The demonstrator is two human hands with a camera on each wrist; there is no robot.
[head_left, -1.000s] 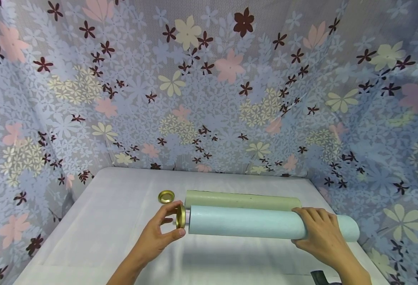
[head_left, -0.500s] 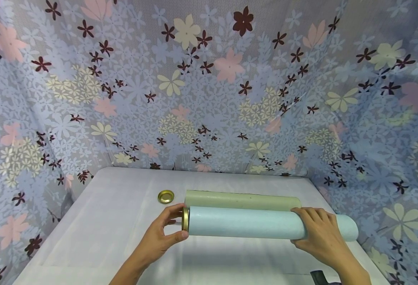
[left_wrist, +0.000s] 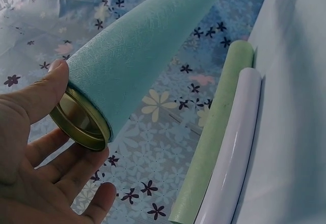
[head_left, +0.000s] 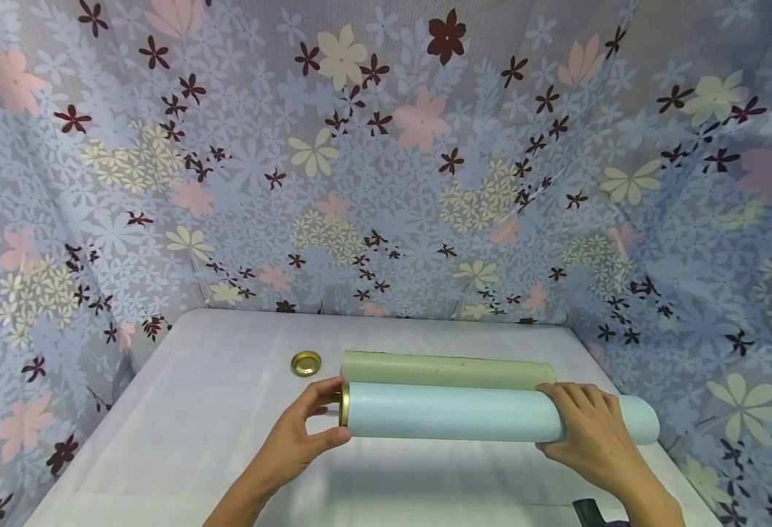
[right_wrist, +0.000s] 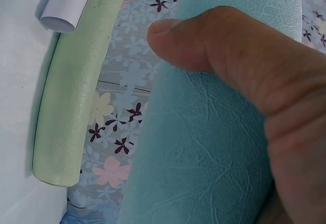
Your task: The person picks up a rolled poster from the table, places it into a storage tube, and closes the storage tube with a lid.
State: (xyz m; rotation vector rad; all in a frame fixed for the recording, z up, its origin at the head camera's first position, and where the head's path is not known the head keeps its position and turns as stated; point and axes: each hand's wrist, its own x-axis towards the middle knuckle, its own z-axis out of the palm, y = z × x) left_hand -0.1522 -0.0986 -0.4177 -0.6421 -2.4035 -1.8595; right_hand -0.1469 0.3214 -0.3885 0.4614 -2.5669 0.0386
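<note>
A light blue cardboard tube (head_left: 445, 412) is held level above the table, gripped around its right part by my right hand (head_left: 590, 432). At its left end sits a gold metal lid (head_left: 344, 405), flush against the tube's edge in the head view. My left hand (head_left: 303, 432) pinches this lid by its rim, thumb on one side and fingertips on the other. The left wrist view shows the recessed outer face of the lid (left_wrist: 79, 119). In the right wrist view my thumb (right_wrist: 198, 40) lies across the blue tube (right_wrist: 198, 147).
Behind the blue tube a green tube (head_left: 448, 369) lies on the white table (head_left: 181, 410). A rolled white sheet (left_wrist: 232, 142) lies alongside it. Another gold lid (head_left: 306, 363) rests farther back on the left. Something dark (head_left: 588, 511) shows by the right forearm. Flowered cloth (head_left: 386, 183) surrounds the table.
The left hand has moved the gold lid rightward onto the blue tube's left end, closing the gap where a whitish piece showed. The right hand stays in place on the tube.
</note>
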